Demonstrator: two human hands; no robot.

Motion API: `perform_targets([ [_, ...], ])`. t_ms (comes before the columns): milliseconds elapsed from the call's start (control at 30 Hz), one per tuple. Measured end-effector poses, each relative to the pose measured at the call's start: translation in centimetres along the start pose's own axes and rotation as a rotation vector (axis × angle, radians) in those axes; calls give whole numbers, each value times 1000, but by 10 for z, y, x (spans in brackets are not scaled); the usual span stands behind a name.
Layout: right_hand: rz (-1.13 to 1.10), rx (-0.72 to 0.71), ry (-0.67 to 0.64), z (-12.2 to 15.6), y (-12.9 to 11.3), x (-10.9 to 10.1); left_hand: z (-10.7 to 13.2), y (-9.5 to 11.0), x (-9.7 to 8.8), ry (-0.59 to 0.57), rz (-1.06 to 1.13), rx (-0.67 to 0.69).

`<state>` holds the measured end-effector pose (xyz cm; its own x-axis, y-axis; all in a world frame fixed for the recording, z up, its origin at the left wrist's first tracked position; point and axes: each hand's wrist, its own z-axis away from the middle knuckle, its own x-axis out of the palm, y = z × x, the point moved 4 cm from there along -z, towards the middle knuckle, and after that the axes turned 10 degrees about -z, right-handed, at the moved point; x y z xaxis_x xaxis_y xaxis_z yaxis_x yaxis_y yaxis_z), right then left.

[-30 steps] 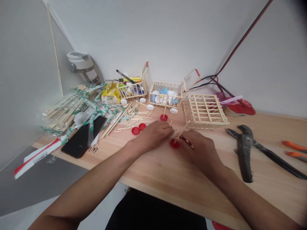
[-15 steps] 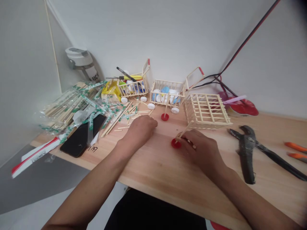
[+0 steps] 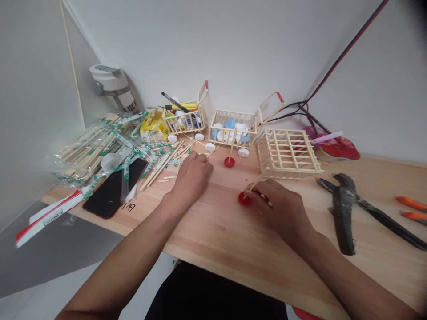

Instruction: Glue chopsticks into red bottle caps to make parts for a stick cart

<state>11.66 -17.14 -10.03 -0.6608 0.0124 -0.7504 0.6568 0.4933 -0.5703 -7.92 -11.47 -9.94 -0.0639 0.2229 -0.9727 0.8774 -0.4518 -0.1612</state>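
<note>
My right hand (image 3: pixel 282 209) is closed in a pinch on a thin wooden stick (image 3: pixel 255 182). The stick's lower end sits in a red bottle cap (image 3: pixel 243 199) lying on the wooden table (image 3: pixel 216 231). My left hand (image 3: pixel 191 178) rests knuckles-up to the left, fingers curled down at the edge of a heap of loose sticks (image 3: pixel 173 161). What lies under those fingers is hidden. Another red cap with a stick standing in it (image 3: pixel 229 162) is just beyond, between the hands.
A stick-built cage (image 3: pixel 287 153) stands behind my right hand. Two small stick carts (image 3: pixel 233 129) hold bottle caps at the back. Black pliers (image 3: pixel 343 213) and orange handles (image 3: pixel 412 209) lie right. A phone (image 3: pixel 115 186), wrapped chopsticks (image 3: pixel 96 146) and a bottle (image 3: pixel 111 86) are left.
My left hand has moved away from the red cap, leftward and farther back, and now covers the spot where two red caps lay. My right hand stays on the stick.
</note>
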Motion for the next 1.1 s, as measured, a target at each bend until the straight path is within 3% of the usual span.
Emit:
perform_targets([
  [300,-4,-3,7,0,-1,-1,1,5,-4,-18,-23,-17],
  [500,3,-5,6,0,-2,-2,1,5,1,36,-44,-57],
  [833,-1,17,6,-1,-1,-1,1,10,8,28,-50,-26],
  [1100,-5,-3,16,-1,-3,-1,3,6,-2,153,80,-115],
])
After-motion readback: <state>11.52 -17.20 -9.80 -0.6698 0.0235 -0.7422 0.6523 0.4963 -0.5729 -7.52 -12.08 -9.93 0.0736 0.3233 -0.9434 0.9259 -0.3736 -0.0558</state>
